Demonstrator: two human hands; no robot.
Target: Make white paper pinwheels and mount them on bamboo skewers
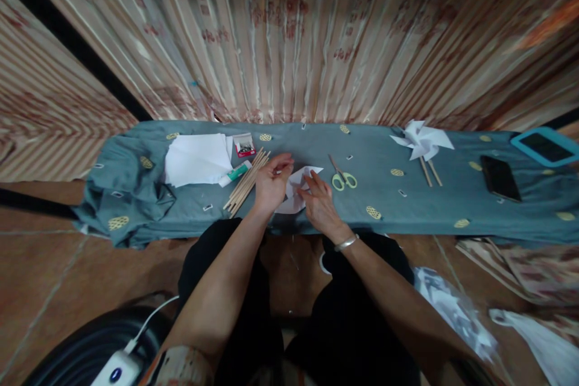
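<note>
A low worktop under a teal cloth, set against curtains

The worktop (pixel 452 205) wears a teal cloth dotted with yellow ovals, bunched at its left end. Right behind it hang striped, floral-printed curtains (pixel 289 30) in dusty pink. In front of it lies a brown tiled floor (pixel 54 277). The light is dim and warm.
</note>
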